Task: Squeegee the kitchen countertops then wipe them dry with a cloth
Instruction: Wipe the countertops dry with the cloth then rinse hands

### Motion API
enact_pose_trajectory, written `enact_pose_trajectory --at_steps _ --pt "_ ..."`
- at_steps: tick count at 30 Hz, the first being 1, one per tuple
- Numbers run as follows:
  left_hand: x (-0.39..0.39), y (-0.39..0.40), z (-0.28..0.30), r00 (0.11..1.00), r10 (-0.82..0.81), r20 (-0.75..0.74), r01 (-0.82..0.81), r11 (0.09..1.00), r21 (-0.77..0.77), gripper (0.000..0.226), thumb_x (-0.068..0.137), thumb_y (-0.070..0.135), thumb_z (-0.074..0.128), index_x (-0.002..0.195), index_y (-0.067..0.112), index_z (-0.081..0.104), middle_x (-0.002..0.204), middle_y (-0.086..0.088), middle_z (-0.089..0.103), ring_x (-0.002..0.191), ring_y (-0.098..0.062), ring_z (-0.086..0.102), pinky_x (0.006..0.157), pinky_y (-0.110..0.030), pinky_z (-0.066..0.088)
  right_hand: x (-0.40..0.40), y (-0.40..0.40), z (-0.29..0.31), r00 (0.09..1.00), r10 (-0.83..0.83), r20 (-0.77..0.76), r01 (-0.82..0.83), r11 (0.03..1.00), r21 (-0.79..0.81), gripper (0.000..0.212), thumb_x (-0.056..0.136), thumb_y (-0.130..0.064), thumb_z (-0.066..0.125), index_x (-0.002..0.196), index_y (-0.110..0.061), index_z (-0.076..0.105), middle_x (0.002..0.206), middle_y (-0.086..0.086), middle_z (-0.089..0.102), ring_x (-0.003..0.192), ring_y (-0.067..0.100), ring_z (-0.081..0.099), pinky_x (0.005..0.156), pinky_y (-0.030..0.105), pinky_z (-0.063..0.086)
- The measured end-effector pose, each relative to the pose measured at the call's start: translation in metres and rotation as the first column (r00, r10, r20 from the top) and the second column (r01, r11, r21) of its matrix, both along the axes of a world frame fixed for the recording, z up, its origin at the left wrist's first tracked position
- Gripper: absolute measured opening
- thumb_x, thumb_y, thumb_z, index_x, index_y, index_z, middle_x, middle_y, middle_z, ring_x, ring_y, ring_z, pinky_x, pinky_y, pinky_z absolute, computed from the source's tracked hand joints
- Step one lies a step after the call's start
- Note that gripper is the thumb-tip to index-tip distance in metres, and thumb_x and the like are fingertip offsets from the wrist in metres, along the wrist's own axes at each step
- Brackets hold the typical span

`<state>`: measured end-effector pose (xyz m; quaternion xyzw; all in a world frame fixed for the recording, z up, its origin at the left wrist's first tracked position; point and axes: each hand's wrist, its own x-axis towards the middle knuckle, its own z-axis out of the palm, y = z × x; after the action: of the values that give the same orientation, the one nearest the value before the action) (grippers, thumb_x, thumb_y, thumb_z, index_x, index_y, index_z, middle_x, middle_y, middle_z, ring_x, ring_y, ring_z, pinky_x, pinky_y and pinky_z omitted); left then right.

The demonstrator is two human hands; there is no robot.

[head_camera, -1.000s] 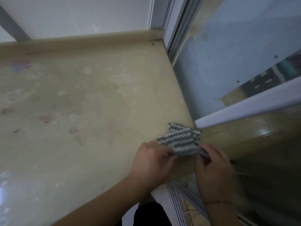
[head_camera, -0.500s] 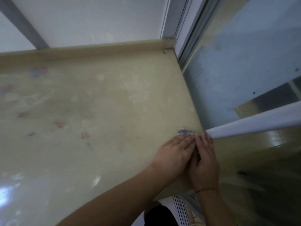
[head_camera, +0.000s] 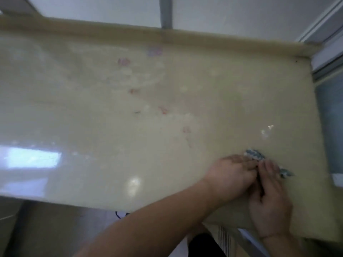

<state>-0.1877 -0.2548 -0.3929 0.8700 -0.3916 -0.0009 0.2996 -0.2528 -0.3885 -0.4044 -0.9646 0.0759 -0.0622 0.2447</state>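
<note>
Fingers (head_camera: 246,162) of both hands lie flat and pressed on the cloth (head_camera: 255,154), at the near right of the table (head_camera: 130,127). To dry well, I think, keep even pressure and sweep left in overlapping strokes over the faint stains (head_camera: 164,110).

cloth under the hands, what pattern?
Grey-and-white zigzag stripes on the cloth, mostly covered by both hands; head view, blurred.
</note>
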Motion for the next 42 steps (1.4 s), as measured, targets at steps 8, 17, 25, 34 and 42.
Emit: enact_pose_trajectory --at_steps 8,17,25,34,42 --pt "-0.037 0.196 -0.002 0.959 0.281 0.027 -0.282 0.956 0.077 0.032 0.088 0.018 0.057 0.117 0.009 0.068 0.126 -0.005 0.064 0.115 -0.021 0.061 0.102 -0.031 0.044 0.008 0.172 0.005 0.928 0.367 0.055 -0.369 0.929 0.016 0.055 0.081 -0.010 0.035 0.131 -0.003 0.057 0.141 0.007 0.049 0.135 0.022 0.040 0.113 0.029 0.028" --pt "-0.095 0.419 -0.004 0.671 0.731 0.121 -0.741 0.666 0.089 0.031 0.081 0.012 0.071 0.113 0.012 0.072 0.120 -0.002 0.068 0.111 -0.015 0.064 0.098 -0.029 0.049 0.031 0.413 -0.005 0.653 0.751 0.098 -0.757 0.647 0.092 0.051 0.086 -0.010 0.035 0.131 -0.005 0.058 0.139 0.008 0.053 0.135 0.025 0.043 0.112 0.035 0.032" --pt "-0.109 0.580 -0.007 0.407 0.904 0.128 -0.913 0.400 0.076 0.030 0.077 0.020 0.066 0.105 0.015 0.076 0.112 -0.002 0.071 0.102 -0.015 0.069 0.086 -0.028 0.055 0.044 0.608 -0.005 0.510 0.852 0.116 -0.860 0.507 0.056 0.048 0.084 -0.014 0.038 0.121 0.000 0.065 0.130 0.015 0.060 0.126 0.034 0.053 0.109 0.032 0.030" --pt "-0.101 0.680 -0.002 0.279 0.960 -0.019 -0.955 0.279 0.096 0.037 0.079 0.026 0.050 0.107 0.020 0.075 0.115 0.004 0.070 0.102 -0.013 0.068 0.090 -0.031 0.054 0.058 0.722 0.003 0.497 0.866 0.057 -0.868 0.496 0.034 0.047 0.076 -0.003 0.051 0.121 -0.002 0.065 0.129 0.012 0.061 0.127 0.032 0.052 0.109 0.017 0.020" --pt "-0.101 0.800 0.018 0.111 0.992 -0.058 -0.970 0.121 0.211 0.038 0.093 0.023 0.055 0.131 0.027 0.059 0.141 0.011 0.051 0.126 -0.012 0.052 0.109 -0.024 0.031 0.070 0.863 0.009 0.363 0.930 -0.060 -0.928 0.367 0.065 0.049 0.090 -0.007 0.055 0.137 -0.017 0.053 0.148 -0.004 0.043 0.142 0.011 0.030 0.111 0.011 0.008"
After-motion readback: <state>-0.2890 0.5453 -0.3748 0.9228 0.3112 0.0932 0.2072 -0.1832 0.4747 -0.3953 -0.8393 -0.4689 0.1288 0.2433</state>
